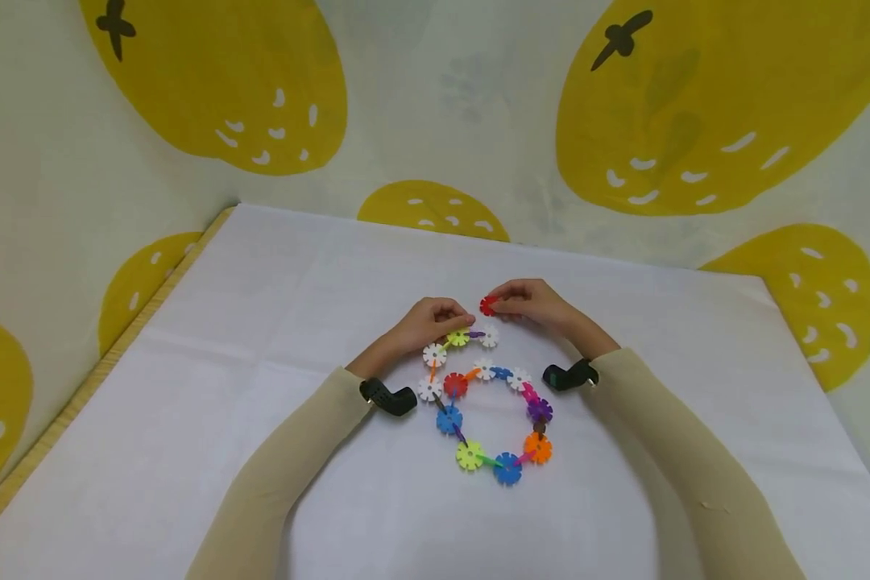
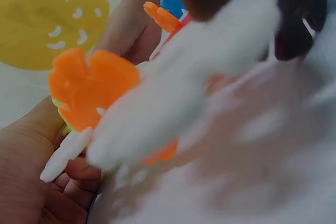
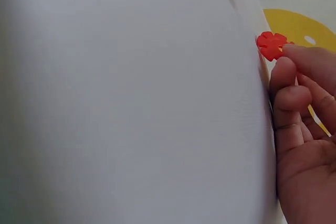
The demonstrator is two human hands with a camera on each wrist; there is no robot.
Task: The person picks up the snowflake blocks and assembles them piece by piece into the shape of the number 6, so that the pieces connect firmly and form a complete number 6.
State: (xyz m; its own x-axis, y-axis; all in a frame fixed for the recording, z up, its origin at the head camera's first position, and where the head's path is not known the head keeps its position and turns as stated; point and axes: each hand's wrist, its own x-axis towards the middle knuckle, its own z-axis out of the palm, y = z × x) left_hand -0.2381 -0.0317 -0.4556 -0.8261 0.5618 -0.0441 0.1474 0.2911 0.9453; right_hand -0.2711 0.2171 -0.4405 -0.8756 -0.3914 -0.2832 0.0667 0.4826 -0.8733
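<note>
A chain of notched plastic interlocking discs (image 1: 507, 468) lies on the white cloth, several colours bent into a ring with a curved tail at the upper left. My left hand (image 1: 428, 324) holds the tail near a yellow-green disc (image 1: 458, 337); a white disc (image 1: 489, 337) forms its tip. In the left wrist view, an orange disc (image 2: 92, 87) and blurred white discs cover much of the left hand's grip. My right hand (image 1: 536, 304) pinches a loose red disc (image 1: 487, 305) by its edge, just above the tail's tip and apart from it. The right wrist view shows that red disc (image 3: 272, 45) between thumb and fingertips.
The white cloth (image 1: 261, 290) covers the table, whose wooden edge (image 1: 109, 358) shows at the left. Behind stands a pale curtain with yellow fruit prints (image 1: 261, 72). Black wrist devices (image 1: 389, 398) sit at both sleeve cuffs.
</note>
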